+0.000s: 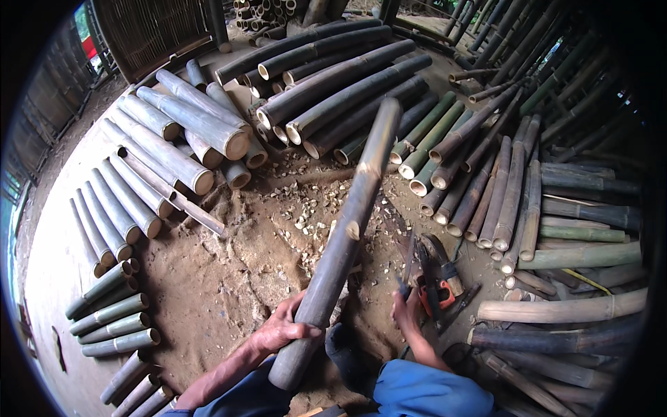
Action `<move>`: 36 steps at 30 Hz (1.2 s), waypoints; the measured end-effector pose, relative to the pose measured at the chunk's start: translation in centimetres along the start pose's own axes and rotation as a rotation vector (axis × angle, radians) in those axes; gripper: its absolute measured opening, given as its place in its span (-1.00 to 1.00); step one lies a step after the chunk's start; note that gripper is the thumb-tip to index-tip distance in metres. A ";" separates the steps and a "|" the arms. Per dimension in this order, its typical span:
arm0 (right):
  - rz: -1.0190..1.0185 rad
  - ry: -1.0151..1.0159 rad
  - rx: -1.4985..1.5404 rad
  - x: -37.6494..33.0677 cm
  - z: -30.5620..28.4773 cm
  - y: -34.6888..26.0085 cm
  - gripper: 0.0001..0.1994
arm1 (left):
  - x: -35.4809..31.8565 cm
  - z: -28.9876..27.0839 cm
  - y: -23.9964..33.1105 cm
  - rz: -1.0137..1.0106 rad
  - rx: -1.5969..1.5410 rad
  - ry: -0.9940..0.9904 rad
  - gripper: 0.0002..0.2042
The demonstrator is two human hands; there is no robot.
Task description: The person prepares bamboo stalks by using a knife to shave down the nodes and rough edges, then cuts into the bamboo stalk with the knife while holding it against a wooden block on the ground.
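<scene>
Resting at a slant over the dirt floor [208, 292], the dark bamboo pole [347, 222] is clamped near its lower end by the left hand [281, 330]. Judged stiff, heavy and smooth; hold it close to a node. The right hand [408, 306] closes on a tool handle beside an orange-and-black power tool [438, 285]. Cut bamboo stacks [167, 139] ring the floor's edges. No containers visible.

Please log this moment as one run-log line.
left hand: grips long dark bamboo pole | right hand: at orange-handled tools on dirt floor; grip unclear
</scene>
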State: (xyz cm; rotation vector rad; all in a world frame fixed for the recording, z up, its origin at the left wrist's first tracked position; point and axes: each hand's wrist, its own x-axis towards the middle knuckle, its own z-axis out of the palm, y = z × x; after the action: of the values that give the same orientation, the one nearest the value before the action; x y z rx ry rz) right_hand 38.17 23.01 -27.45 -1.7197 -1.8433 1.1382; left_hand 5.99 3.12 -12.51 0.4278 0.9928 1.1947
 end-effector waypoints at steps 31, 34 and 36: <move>-0.625 -0.419 -0.194 7.2 3.8 -10.6 -0.93 | 0.7 -12.7 -6.2 0.483 -0.826 0.738 -0.52; -0.395 -0.130 0.176 10.3 0.4 -11.2 -0.87 | 0.6 -12.7 -6.4 0.456 -0.860 0.753 -0.59; -0.348 0.077 0.207 12.7 -3.5 -7.9 -0.87 | 2.3 -12.4 -6.4 0.377 -0.907 0.725 -0.67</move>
State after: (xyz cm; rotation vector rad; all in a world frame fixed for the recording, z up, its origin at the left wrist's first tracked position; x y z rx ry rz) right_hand 33.28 36.77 -22.50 -1.2511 -1.8157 1.0604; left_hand -0.49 0.38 -24.82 -0.6096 0.8546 2.0594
